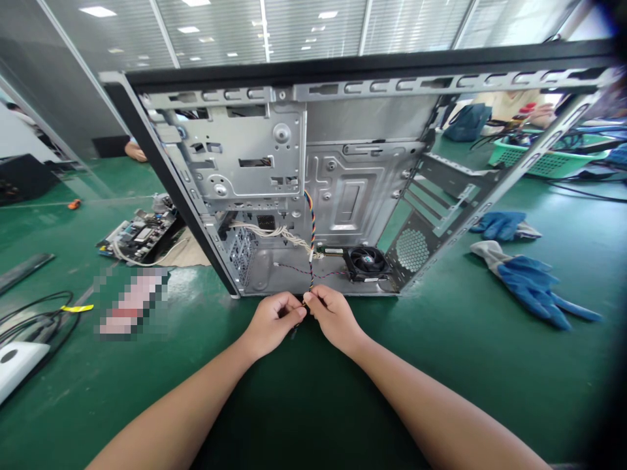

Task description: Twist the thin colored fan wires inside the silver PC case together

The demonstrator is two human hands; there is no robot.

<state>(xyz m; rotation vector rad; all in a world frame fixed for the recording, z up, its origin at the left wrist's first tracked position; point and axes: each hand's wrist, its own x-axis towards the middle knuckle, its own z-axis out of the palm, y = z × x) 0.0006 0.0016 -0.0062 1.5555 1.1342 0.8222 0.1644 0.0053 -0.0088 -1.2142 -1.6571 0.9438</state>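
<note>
Mostly slender, multicoloured, ropelike cable (313, 230)

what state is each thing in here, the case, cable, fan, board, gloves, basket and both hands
Computer case, standing, near side open
Multicoloured cable, twisted, lower part held by both hands
Left hand, pinched on the cable
Right hand, pinched on the cable
Fan, lying low inside the case
Circuit board, outside the case
Blue gloves, unworn, lying down
Green basket, loaded

No legible lettering or numbers.
</note>
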